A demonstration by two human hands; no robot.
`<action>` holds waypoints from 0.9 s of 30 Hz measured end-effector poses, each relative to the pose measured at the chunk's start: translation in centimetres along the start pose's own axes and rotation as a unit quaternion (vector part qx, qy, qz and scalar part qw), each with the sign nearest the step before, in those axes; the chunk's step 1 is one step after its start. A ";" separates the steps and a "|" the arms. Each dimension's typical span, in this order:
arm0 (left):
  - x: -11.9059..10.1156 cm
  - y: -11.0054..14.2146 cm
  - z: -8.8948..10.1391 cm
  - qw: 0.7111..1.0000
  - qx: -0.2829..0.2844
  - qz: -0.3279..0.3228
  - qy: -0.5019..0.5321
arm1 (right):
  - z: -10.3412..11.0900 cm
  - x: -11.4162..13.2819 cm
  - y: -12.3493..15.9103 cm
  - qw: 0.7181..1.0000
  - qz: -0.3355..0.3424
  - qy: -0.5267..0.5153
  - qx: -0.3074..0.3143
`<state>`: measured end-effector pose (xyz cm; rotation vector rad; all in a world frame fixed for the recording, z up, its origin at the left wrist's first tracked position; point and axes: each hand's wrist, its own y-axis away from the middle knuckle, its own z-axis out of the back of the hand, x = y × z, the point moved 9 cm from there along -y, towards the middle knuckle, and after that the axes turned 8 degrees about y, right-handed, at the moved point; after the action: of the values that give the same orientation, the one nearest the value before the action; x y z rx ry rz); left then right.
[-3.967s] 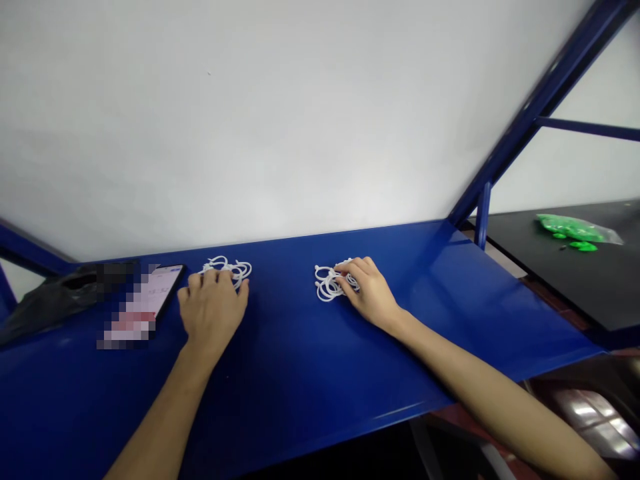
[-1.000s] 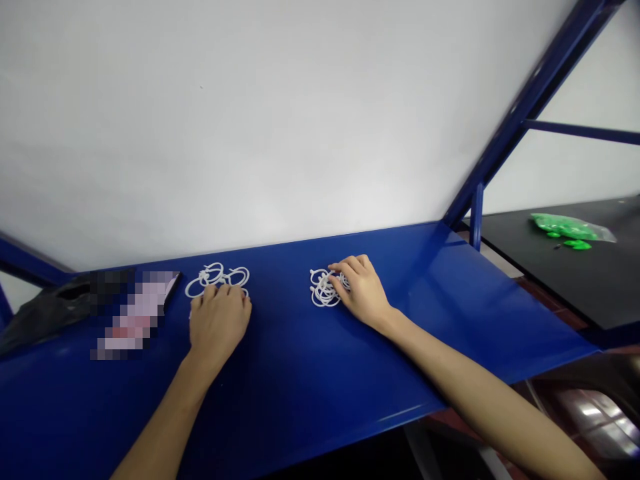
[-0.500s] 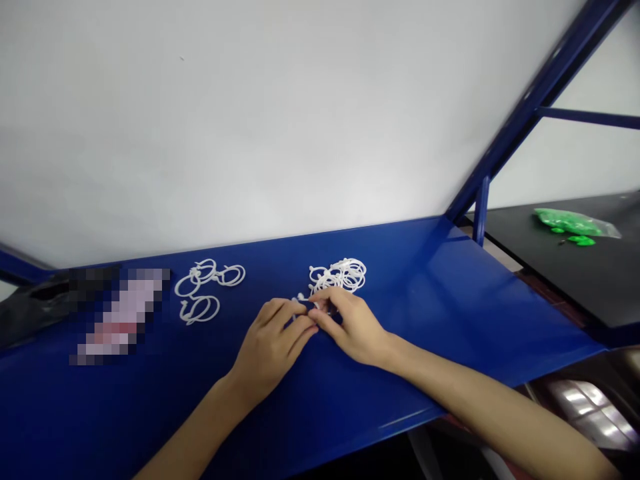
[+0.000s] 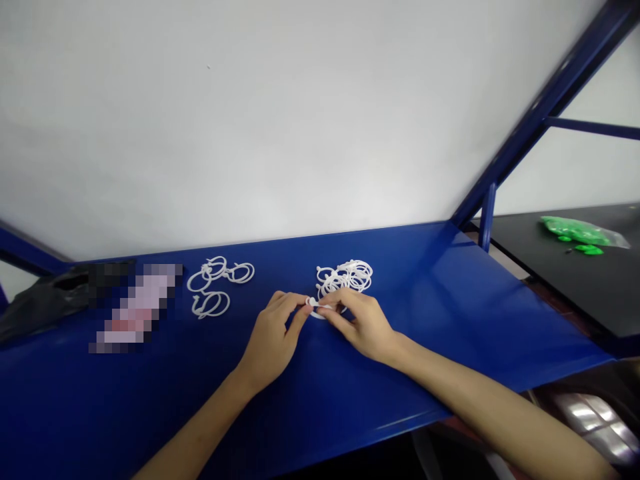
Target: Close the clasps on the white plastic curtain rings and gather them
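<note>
My left hand [image 4: 274, 340] pinches one end of a white plastic ring [image 4: 315, 304] between thumb and forefinger. From the other side, my right hand [image 4: 367, 328] grips the same ring with bent fingers. A small rounded white knob shows between my fingertips; part of the ring is hidden behind them. Just beyond my right hand lies a tangled pile of white plastic rings [image 4: 353, 270]. Off to the left, several more looped white rings [image 4: 213, 303] rest apart from that pile on the blue tabletop [image 4: 320, 413].
A pixelated pinkish strip [image 4: 143, 303] and a black plastic bag [image 4: 45, 303] lie at the left. The white wall [image 4: 320, 120] borders the back edge. Blue frame bars [image 4: 525, 127] rise at the right, beside a black table [image 4: 565, 280] with a bag of green pieces [image 4: 577, 231].
My fingertips have drawn slightly apart, and the white ring with its knob now shows between them. The whole view has shifted a little, moving the scene rightward.
</note>
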<state>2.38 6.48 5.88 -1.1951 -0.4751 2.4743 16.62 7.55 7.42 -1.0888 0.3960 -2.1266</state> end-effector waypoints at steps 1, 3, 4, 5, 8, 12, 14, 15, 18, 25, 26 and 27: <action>0.0 0.0 -0.2 1.000 0.003 0.005 0.016 | -0.1 -0.1 0.0 1.000 0.003 -0.005 0.002; 0.0 0.1 -0.2 0.999 -0.003 0.008 0.031 | -0.2 -0.3 0.1 1.000 0.007 -0.022 0.006; -0.1 0.1 -0.2 0.999 -0.009 0.007 0.033 | -0.3 -0.4 0.1 0.999 0.011 -0.031 0.007; -0.2 0.1 -0.2 0.999 -0.011 0.004 0.033 | -0.3 -0.3 0.1 0.999 0.017 -0.038 0.009; -0.5 0.2 -0.2 0.999 -0.008 -0.016 0.038 | -0.3 -0.1 0.2 0.998 0.034 -0.045 0.021; -0.9 0.4 -0.6 0.998 0.008 -0.048 0.043 | -0.5 0.2 0.4 0.997 0.052 -0.035 0.050; -1.2 0.6 -1.0 0.996 0.016 -0.071 0.041 | -0.6 0.4 0.6 0.995 0.071 -0.025 0.067; -1.3 0.7 -1.1 0.996 0.019 -0.082 0.037 | -0.7 0.6 0.7 0.994 0.081 -0.018 0.074; -1.5 1.1 -1.2 0.995 0.013 -0.098 0.020 | -0.9 0.9 0.9 0.990 0.107 0.011 0.088; -1.8 1.6 -0.6 0.992 -0.024 -0.120 0.016 | -0.9 1.6 1.3 0.985 0.137 0.063 0.086; -1.8 1.6 -0.6 0.992 -0.026 -0.122 0.016 | -0.9 1.7 1.3 0.984 0.139 0.069 0.086; -1.8 1.6 -0.6 0.992 -0.029 -0.123 0.017 | -1.0 1.8 1.3 0.984 0.139 0.075 0.087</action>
<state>3.64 4.32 6.09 -1.1250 -0.6468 2.2404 15.76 5.32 7.14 -0.7318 0.3996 -1.9561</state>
